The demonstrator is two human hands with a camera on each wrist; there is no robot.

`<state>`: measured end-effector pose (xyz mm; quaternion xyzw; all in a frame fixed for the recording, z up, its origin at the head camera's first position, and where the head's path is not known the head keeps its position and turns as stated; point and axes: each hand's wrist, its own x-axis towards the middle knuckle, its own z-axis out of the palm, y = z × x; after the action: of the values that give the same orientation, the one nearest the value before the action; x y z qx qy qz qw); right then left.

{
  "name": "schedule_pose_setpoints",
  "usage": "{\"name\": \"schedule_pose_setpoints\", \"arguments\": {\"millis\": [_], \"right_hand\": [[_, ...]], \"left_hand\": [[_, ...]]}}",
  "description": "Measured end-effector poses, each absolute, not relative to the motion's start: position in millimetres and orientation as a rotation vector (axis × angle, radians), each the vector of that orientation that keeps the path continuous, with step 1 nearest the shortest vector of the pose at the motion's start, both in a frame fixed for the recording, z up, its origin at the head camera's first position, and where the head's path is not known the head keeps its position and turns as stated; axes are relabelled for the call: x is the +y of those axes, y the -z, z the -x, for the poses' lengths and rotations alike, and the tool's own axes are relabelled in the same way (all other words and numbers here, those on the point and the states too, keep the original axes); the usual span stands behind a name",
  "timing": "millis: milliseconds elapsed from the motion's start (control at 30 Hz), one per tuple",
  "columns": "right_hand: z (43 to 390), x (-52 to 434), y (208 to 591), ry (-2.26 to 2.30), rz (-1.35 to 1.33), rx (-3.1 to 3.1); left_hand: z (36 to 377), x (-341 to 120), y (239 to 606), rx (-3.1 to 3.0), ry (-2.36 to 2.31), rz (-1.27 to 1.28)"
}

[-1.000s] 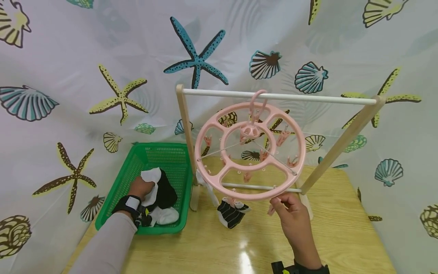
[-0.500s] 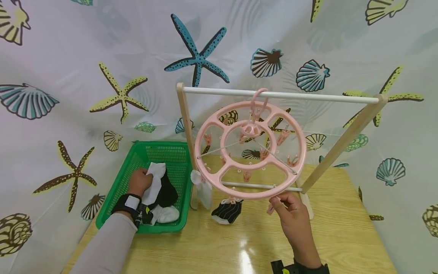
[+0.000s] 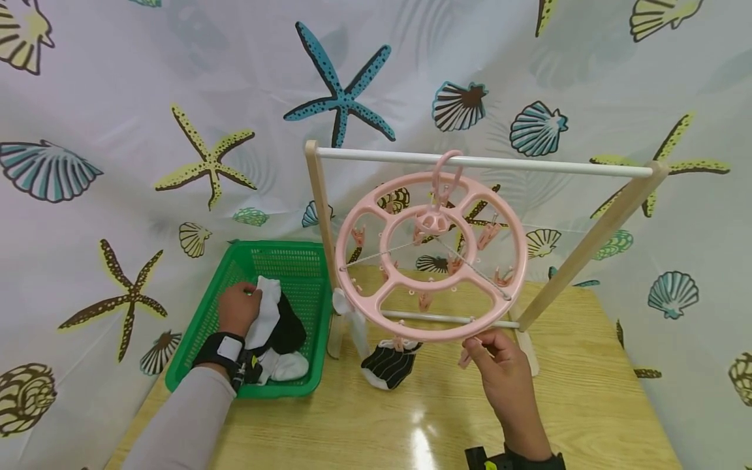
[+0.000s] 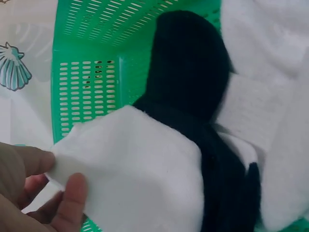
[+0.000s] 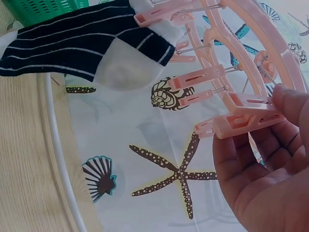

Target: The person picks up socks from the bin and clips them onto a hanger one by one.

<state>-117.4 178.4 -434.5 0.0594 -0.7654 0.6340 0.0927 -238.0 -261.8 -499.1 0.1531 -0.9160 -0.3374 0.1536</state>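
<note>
While the wooden rack (image 3: 587,245) stands on the table (image 3: 587,405) with its white bar (image 3: 482,163) carrying the round pink hanger (image 3: 431,254), the green basket (image 3: 200,339) sits at about 9 o'clock from the hanger, just beside the rack's left post. The left hand (image 3: 237,307) reaches into the basket and pinches the edge of a white sock (image 4: 140,169) between thumb (image 4: 70,200) and fingers (image 4: 26,162); this sock lies over a black sock (image 4: 190,72), and more white socks are beneath. I judge that the pinch is near one corner only, so the sock is best lifted straight up and slowly, that the black one does not come with it. The right hand (image 3: 499,365) is at 6 o'clock of the hanger, and its curled fingers (image 5: 294,104) grip a pink clip (image 5: 241,123) on the rim, which also steadies the ring. A striped dark sock (image 3: 388,362) hangs from a clip at about 7 o'clock, and a white one (image 3: 346,320) at 8 o'clock. It seems wise to keep the ring level, because it can swing on its hook (image 3: 443,171).
</note>
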Motion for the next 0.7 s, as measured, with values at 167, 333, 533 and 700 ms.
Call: {"name": "schedule_pose_setpoints", "arguments": {"millis": [167,333,533,700], "right_hand": [[117.2,179.2,433.8,-1.865,-0.204,-2.292],[118.1,179.5,434.5,-1.874,-0.210,-2.283],[118.5,178.5,435.1,-1.874,-0.197,-2.287],[118.8,177.6,434.2,-1.858,-0.191,-2.293]], "left_hand": [[242.0,-259.8,496.6,-2.500,1.001,-0.404],[242.1,-257.6,483.2,-2.503,1.102,-0.416],[221.0,-244.9,447.4,-2.583,1.429,-0.372],[181.8,-215.2,425.3,-2.567,1.515,-0.144]]}}
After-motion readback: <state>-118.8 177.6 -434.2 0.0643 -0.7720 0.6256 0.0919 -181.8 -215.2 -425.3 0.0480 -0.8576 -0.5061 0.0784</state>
